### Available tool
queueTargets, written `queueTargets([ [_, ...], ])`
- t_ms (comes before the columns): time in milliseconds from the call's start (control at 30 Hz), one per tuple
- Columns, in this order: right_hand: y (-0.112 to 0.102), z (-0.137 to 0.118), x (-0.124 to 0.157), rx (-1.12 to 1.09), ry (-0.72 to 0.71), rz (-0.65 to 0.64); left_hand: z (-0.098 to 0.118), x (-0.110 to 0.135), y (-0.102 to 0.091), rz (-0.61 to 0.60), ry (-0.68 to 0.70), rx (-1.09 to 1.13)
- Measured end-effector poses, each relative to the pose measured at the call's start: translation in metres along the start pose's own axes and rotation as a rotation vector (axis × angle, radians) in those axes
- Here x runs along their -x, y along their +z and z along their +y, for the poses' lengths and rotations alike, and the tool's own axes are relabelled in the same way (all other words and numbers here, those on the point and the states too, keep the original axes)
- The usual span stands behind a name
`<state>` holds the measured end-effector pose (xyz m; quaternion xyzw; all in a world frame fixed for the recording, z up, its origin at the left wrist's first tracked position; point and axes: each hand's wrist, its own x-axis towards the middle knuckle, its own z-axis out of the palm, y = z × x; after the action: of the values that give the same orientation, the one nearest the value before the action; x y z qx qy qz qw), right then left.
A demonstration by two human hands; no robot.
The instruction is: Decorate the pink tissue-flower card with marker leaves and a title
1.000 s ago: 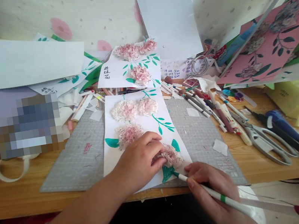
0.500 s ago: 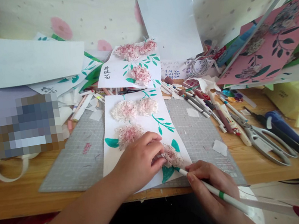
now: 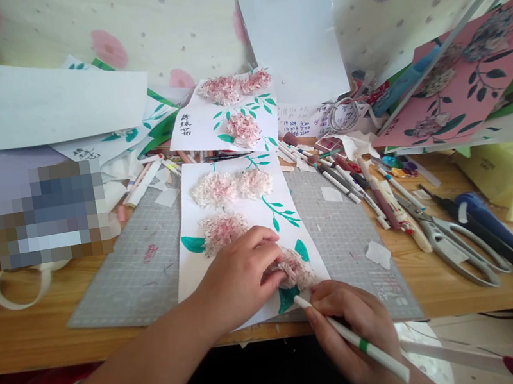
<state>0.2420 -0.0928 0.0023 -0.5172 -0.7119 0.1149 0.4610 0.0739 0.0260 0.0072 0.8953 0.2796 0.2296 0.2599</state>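
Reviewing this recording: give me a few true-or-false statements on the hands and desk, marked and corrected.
1. The right hand holds a white marker with a green band. True.
2. The left hand holds the scissors. False: it is at the lower-right flower.
3. One end of the marker is at the green leaf below that flower. True.
4. Only two flowers are on the white sheet. False: four show.
5. The scissors lie right of the gray cutting mat. True.
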Motion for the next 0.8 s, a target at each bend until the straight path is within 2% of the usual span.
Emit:
queueTargets([
  [67, 0.0012, 0.0005, -0.0008, -0.013, -0.008, -0.015, 0.0001, 0.0002, -0.0003, -0.001, -0.002, 0.0],
  [233, 0.0017, 0.0025, 0.0033, 0.04, 0.054, 0.048, 0.0005, 0.0013, -0.0008, -0.003, -0.001, 0.004],
  [367, 0.0001, 0.0004, 0.0011, 0.012, 0.017, -0.001, 0.0011, 0.001, -0.0008, -0.002, -0.003, 0.0],
  [800, -0.0044, 0.0013, 0.0003, -0.055, 0.015, -0.047, 0.0008, 0.0007, -0.0005, -0.002, -0.007, 0.004],
])
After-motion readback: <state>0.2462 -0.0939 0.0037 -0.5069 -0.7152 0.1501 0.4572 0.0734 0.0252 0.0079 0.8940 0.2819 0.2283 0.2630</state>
